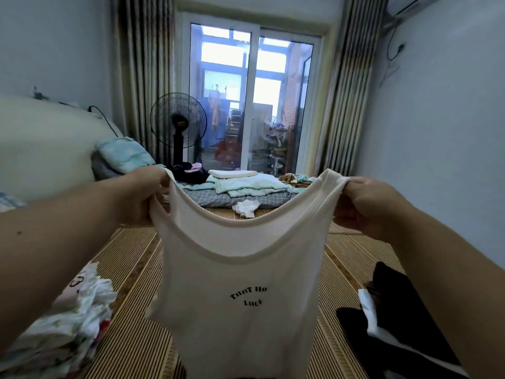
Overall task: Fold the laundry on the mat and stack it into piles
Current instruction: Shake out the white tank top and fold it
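1. The left hand [142,198] pinches one shoulder strap of a cream vest [240,269] and the right hand [363,203] pinches the other; both sets of fingers [161,181] are curled tight on the cloth.
2. The vest hangs in the air between the fingers and below them, pulled wide, its printed side towards the person; I judge it is held by the straps so its own weight drops it flat and shows its shape before folding.
3. The woven mat [131,337] lies under the fingers; the strip beneath the hem is probably where the vest will be laid.
4. Below and outside the left fingers sits a heap of pale laundry [68,318], loose-looking, likely not yet folded.
5. Below the right fingers lie dark clothes [393,310] with a white piece among them, flatter; perhaps a pile begun, though I cannot tell.
6. Beyond the fingers, at the mat's far edge, a small white garment [247,207] lies crumpled, well apart from both heaps.
7. The task seems mid-way; the next move calls for lowering the vest evenly so neither strap twists.
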`<act>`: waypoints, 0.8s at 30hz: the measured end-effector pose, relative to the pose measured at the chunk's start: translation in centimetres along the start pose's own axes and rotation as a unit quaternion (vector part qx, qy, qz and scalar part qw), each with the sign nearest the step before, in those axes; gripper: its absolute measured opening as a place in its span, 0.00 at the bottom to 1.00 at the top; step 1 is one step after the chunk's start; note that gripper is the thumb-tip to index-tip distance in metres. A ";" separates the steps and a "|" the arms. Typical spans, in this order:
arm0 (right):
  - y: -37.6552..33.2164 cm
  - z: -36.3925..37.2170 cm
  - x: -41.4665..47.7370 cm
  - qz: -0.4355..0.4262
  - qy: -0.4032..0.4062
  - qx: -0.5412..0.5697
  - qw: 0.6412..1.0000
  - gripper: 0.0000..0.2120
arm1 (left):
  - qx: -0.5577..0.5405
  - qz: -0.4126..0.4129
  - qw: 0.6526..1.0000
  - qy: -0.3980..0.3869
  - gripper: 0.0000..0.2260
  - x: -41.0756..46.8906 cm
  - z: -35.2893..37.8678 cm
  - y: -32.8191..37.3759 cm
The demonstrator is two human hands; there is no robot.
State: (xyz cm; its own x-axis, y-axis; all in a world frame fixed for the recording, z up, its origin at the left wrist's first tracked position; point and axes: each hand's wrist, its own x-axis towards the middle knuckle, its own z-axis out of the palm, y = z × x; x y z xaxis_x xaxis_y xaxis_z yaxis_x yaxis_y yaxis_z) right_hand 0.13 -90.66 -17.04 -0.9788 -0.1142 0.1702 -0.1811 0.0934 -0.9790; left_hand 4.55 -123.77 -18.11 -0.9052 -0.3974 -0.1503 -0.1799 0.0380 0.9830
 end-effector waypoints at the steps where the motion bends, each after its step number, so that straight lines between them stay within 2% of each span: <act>1: -0.1 0.1 0.1 0.017 -0.016 0.046 0.999 0.12 | -0.022 -0.004 1.000 -0.010 0.08 -0.2 0.3 0.2; 4: -1.2 0.5 -0.2 0.059 -0.031 0.147 0.987 0.15 | -0.054 -0.023 0.997 -0.059 0.06 -1.0 0.6 0.9; 6: -2.0 0.5 0.0 0.055 -0.032 0.168 0.984 0.16 | -0.078 0.004 0.990 -0.117 0.07 -1.9 0.6 1.9; 8: -2.9 0.7 -0.1 0.029 -0.040 0.108 0.993 0.16 | -0.058 0.076 0.981 -0.168 0.16 -2.6 0.8 2.8; 10: -3.7 1.2 -0.4 -0.034 -0.063 -0.006 0.997 0.12 | 0.017 0.148 0.971 -0.187 0.22 -3.3 1.7 3.3; 12: -4.4 1.8 -0.7 -0.106 -0.073 -0.121 0.984 0.19 | 0.167 0.219 0.953 -0.124 0.25 -3.7 2.7 3.7; 13: -4.7 2.1 -0.8 -0.149 -0.056 -0.199 0.967 0.22 | 0.256 0.255 0.930 -0.069 0.25 -3.7 3.0 4.0; 16: -5.3 2.7 -0.7 -0.277 0.070 -0.432 0.856 0.16 | 0.443 0.345 0.823 0.085 0.18 -3.5 2.9 4.6; 17: -5.5 2.5 -0.7 -0.297 0.100 -0.455 0.834 0.13 | 0.467 0.360 0.799 0.114 0.14 -3.7 2.6 4.8; 18: -5.6 2.3 -0.7 -0.304 0.113 -0.455 0.830 0.12 | 0.471 0.365 0.792 0.133 0.11 -3.7 2.1 4.9; 19: -5.6 2.0 -0.7 -0.297 0.109 -0.442 0.839 0.10 | 0.449 0.361 0.806 0.135 0.07 -3.7 1.6 4.9; 21: -5.4 1.4 -0.7 -0.241 0.068 -0.361 0.898 0.07 | 0.339 0.319 0.879 0.103 0.03 -3.8 1.0 4.5; 23: -4.6 1.4 -1.1 -0.151 0.010 -0.233 0.961 0.06 | 0.155 0.228 0.960 0.051 0.04 -3.5 1.1 3.6; 24: -3.9 1.4 -1.0 -0.113 -0.004 -0.183 0.977 0.05 | 0.064 0.178 0.982 0.025 0.04 -3.3 1.2 2.9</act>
State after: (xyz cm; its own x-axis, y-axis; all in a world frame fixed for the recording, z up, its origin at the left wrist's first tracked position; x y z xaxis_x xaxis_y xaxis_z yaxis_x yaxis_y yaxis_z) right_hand 1.97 -92.25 -13.54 -0.9094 -0.1808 0.3747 -0.4159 0.4120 -0.8107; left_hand 6.53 -121.31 -14.87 -0.8997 -0.3830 0.2095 0.0948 0.2970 0.9502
